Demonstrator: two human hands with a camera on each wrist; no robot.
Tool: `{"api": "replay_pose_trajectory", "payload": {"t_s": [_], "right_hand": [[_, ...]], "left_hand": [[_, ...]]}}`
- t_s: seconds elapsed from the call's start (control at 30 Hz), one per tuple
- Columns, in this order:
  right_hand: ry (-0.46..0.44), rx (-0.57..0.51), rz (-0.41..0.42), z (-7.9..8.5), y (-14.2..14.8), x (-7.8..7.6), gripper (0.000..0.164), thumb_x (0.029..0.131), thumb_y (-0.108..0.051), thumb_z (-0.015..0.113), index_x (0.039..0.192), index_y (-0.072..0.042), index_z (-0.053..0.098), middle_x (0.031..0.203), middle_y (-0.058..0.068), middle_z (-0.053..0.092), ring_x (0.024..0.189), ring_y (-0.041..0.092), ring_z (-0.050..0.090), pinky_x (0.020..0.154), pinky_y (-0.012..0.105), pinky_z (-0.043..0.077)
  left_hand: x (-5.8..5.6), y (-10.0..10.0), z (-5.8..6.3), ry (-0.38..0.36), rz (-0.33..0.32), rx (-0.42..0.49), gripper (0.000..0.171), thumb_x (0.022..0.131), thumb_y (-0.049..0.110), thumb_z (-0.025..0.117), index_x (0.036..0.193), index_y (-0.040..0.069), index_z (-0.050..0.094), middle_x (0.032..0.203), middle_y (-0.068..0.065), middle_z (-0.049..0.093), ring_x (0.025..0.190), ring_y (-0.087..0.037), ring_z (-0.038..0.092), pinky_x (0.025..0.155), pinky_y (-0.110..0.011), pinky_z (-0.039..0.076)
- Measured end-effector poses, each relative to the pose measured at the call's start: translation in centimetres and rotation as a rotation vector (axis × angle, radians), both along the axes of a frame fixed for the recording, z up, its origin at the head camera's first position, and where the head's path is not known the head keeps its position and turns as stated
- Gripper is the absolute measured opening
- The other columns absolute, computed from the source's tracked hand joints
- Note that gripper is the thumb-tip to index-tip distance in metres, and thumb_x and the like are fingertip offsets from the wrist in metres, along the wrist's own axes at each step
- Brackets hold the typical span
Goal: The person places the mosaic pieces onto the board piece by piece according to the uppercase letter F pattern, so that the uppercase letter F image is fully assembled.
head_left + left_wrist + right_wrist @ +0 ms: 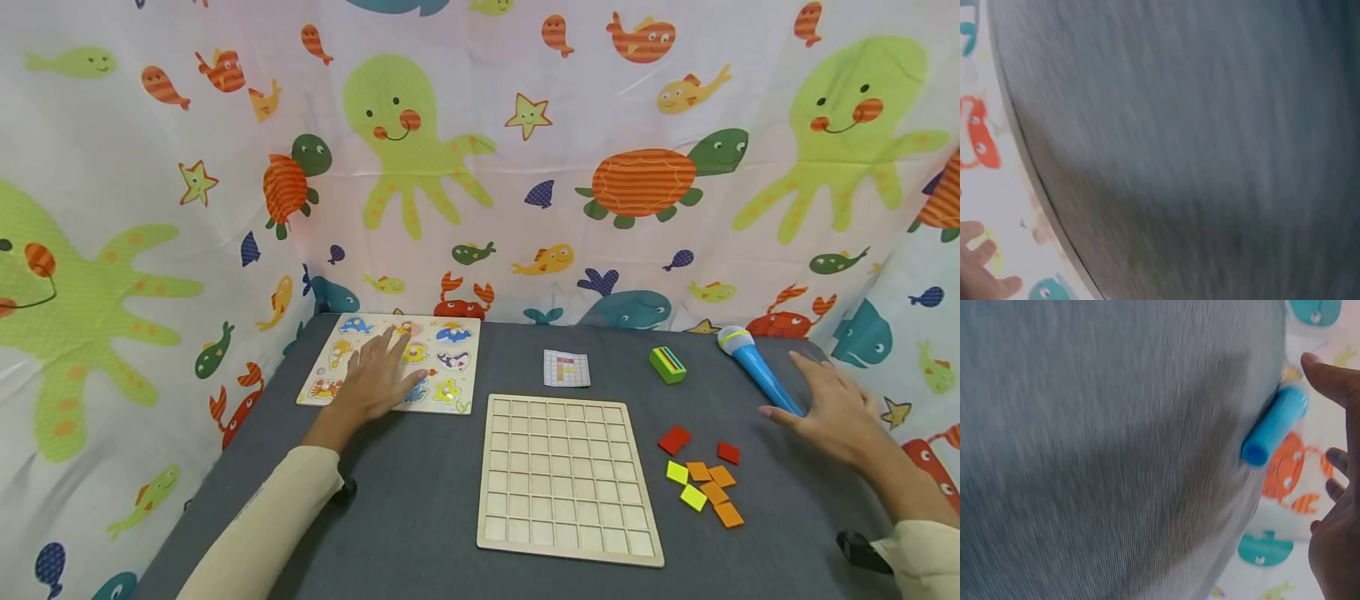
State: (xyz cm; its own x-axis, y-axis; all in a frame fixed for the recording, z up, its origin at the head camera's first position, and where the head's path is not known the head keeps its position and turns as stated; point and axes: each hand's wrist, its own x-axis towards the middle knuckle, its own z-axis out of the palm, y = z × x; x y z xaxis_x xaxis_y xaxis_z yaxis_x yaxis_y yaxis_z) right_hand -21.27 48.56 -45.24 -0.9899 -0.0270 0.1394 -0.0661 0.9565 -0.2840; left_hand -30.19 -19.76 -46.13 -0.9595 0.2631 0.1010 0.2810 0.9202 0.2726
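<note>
My left hand [377, 377] is spread over a wooden animal puzzle board [461, 367], covering part of its pieces. Its fingers point toward the back edge, loosely extended, with nothing in them. At the left edge of the left wrist view, some fingers of that hand [979, 265] show. On the far right, my right hand [840, 408] hovers beside a blue toy microphone [767, 379], thumb near the handle's lower end. Seen from the right wrist, the microphone [1275, 428] lies on the grey cloth just off the relaxed fingers of the hand [1341, 531].
A wooden grid board [566, 479] lies front and center, with a small pattern card [566, 368] behind it. To its right are red tiles [675, 440], orange tiles [714, 492] and yellow tiles [693, 497]. A green striped block [667, 365] sits behind them. A sea-animal curtain [510, 225] surrounds the table.
</note>
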Motion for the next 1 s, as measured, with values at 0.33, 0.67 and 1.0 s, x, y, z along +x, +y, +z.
{"api": "replay_pose_trajectory", "payload": {"t_s": [0.33,0.67,1.0], "right_hand": [[-0.151,-0.164,0.037,1.0,-4.4,1.4,0.093,0.097,-0.054,0.071,0.161,0.003,0.034,0.155,0.045,0.029,0.134,0.065,0.023,0.096,0.090,0.027],[-0.236,-0.228,0.062,0.8,-6.4,3.2,0.073,0.097,-0.048,0.074,0.151,-0.003,0.055,0.149,0.033,0.052,0.117,0.048,0.051,0.081,0.055,0.055],[-0.263,-0.248,0.108,0.0,-6.5,4.4,0.057,0.097,-0.037,0.078,0.140,-0.002,0.066,0.132,0.020,0.070,0.101,0.025,0.062,0.073,0.029,0.052]], "left_hand": [[3.8,4.8,1.2,0.076,-0.080,0.472,0.045,0.104,0.025,0.067,0.144,0.005,0.063,0.143,-0.015,0.062,0.130,-0.035,0.062,0.110,-0.055,0.053],[8.2,8.8,1.4,-0.212,-0.040,0.779,0.041,0.101,0.028,0.072,0.138,0.012,0.069,0.135,-0.008,0.070,0.117,-0.026,0.070,0.095,-0.043,0.063],[9.3,9.9,0.2,-0.390,-0.035,0.913,0.049,0.102,0.023,0.071,0.143,-0.003,0.061,0.139,-0.021,0.063,0.116,-0.031,0.071,0.091,-0.041,0.065]]}}
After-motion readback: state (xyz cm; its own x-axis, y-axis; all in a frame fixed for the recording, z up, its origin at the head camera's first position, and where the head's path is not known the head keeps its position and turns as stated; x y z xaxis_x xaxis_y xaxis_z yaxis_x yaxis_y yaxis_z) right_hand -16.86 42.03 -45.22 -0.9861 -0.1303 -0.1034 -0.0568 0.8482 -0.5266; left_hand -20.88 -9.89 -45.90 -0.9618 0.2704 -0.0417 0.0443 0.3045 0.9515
